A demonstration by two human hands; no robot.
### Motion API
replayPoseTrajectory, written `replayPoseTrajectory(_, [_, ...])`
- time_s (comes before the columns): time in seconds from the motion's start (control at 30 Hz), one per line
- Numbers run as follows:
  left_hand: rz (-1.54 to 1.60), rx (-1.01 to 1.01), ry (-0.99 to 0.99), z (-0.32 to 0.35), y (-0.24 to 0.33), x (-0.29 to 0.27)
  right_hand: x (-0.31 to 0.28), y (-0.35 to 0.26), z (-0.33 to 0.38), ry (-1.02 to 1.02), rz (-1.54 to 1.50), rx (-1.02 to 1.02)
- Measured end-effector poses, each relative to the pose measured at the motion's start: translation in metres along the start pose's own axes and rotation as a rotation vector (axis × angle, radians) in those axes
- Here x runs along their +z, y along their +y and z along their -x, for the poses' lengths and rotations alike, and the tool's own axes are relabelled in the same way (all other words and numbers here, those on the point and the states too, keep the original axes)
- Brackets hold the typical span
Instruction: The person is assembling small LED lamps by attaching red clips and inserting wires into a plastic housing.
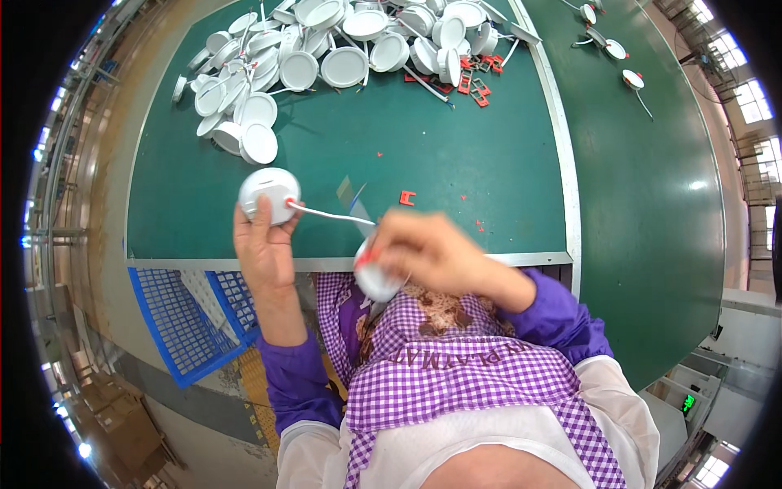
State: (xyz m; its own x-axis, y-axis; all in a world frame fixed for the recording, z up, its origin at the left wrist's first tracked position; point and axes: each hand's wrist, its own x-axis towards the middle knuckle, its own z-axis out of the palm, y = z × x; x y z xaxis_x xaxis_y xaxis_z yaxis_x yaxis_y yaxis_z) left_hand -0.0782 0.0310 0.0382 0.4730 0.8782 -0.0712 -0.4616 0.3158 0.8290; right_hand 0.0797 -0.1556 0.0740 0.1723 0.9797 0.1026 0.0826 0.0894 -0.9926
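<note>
Two round white plastic lamp parts joined by a thin white wire are held over the near edge of a green counter.

A round white plastic lamp housing [270,194] is gripped in the left hand [262,244], whose fingers are closed around its lower side, just above the counter's [440,163] metal front edge. A thin white wire [330,214] with a red end is seen running from that housing towards the right hand [432,253], which is blurred and curled around a smaller white rounded plastic piece [376,279] held in front of a purple checked apron [456,375]. A heap of round white lamp housings [326,49] is piled at the far side of the counter, with small red plastic clips [476,81] beside it and one red clip [407,197] lying alone near the hands. A blue plastic crate [183,322] is placed below the counter on the left.
</note>
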Motion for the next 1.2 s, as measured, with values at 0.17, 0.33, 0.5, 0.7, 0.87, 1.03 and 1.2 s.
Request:
replayPoseTrajectory(0.17, [-0.121, -0.035, 0.160, 0.019, -0.024, 0.040, -0.062, 0.018, -0.031, 0.248, -0.216, 0.171])
replayPoseTrajectory(0.33, [-0.314, 0.350, 0.283, 0.017, -0.012, 0.041, -0.072, 0.002, -0.031, 0.526, 0.017, 0.032])
replayPoseTrajectory(0.5, [-0.217, 0.589, 0.272, 0.026, 0.025, 0.063, -0.064, -0.006, -0.029, 0.502, -0.017, 0.013])
replayPoseTrajectory(0.7, [-0.121, -0.175, -0.207, 0.054, -0.033, 0.095, -0.061, -0.020, -0.021, 0.533, 0.156, 0.062])
replayPoseTrajectory(0.87, [-0.135, -0.241, -0.192, 0.050, -0.049, 0.113, -0.057, -0.016, 0.000, 0.474, 0.624, -0.090])
replayPoseTrajectory(1.03, [-0.241, -0.114, -0.226, 0.048, -0.061, 0.118, -0.054, -0.018, 0.013, 0.473, 0.659, -0.105])
replayPoseTrajectory(1.2, [-0.352, -0.053, -0.264, 0.050, -0.071, 0.122, -0.057, -0.016, 0.019, 0.475, 0.733, -0.062])
